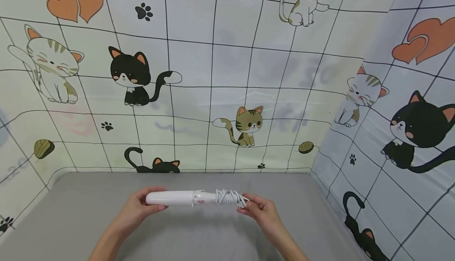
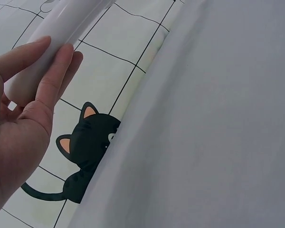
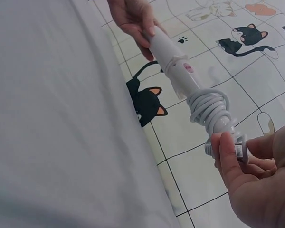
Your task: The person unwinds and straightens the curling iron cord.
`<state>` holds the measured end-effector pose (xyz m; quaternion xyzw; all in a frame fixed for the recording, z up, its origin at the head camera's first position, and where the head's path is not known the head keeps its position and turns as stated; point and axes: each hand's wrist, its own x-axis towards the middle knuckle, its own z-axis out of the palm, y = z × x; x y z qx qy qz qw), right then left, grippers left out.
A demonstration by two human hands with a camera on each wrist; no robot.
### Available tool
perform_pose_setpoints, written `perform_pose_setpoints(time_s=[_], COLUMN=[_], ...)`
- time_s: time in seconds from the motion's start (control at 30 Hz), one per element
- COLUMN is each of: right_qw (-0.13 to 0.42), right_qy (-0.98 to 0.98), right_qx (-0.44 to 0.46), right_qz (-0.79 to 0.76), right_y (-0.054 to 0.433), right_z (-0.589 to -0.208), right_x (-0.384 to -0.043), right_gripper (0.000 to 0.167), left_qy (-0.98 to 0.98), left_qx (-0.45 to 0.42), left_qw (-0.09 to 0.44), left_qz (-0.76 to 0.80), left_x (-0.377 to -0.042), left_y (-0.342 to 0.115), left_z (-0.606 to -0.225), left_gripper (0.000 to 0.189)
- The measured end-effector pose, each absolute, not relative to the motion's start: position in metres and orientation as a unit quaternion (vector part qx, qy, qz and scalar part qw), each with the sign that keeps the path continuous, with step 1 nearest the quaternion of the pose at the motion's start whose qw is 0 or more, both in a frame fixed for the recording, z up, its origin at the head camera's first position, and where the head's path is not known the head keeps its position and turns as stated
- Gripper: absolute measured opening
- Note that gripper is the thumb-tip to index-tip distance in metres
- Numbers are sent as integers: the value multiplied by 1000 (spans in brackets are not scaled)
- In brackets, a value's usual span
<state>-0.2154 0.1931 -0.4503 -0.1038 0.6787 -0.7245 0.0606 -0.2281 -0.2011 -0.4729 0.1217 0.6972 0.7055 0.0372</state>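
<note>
A white wand-shaped electric appliance (image 1: 170, 198), which looks like a hair styling iron, is held level above the grey surface. Its thick smooth barrel (image 2: 61, 28) lies in my left hand (image 1: 136, 209), pinched between thumb and fingers near the rounded end. Around the thinner right part a white cord (image 1: 228, 198) is wound in several loops. My right hand (image 1: 261, 212) pinches the cord-wrapped end, and in the right wrist view thumb and fingers close on the cord's last loops (image 3: 242, 147). A small pink mark (image 3: 188, 68) shows near the middle joint.
A grey cloth-covered table (image 1: 199, 237) lies under both hands. Behind it and along the sides hangs a white curtain (image 1: 192, 67) with a black grid and printed cats, hearts and paw marks.
</note>
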Motion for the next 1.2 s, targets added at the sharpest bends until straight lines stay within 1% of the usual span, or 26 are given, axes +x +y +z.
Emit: perform_pose_setpoints(time_s=[0.17,0.43,0.57,0.73,0.87,0.97,1.13,1.2], right_qw=[50,14,-2,-7,-16,-33,-61,-72], right_qy=[701,755,775,777,769,772,788,792], right_qx=[-100,-68,-54,-52,-47,-50,-57,-55], right_qz=[-704,-652,-630,-628,-637,-633,-610,-604], right_y=[192,190,189,188,188,188,191,192], right_z=[-444,-442,-444,-444,-445,-445,-443,-443], right_x=[-213,-213,-213,-213,-213,-213,-212,-213], right_gripper=[41,32,29,30,31,30,31,32], left_qy=[700,706,696,679,660,629,588,588], left_qx=[117,98,100,104,123,143,168,169], left_qw=[39,25,20,11,11,15,28,31], left_qz=[703,701,710,726,741,764,791,791], left_x=[-228,-230,-229,-229,-229,-229,-228,-227], left_y=[-200,-194,-194,-194,-195,-196,-199,-199], left_z=[-473,-477,-478,-480,-481,-484,-486,-486], left_gripper=[61,61,58,52,53,53,44,43])
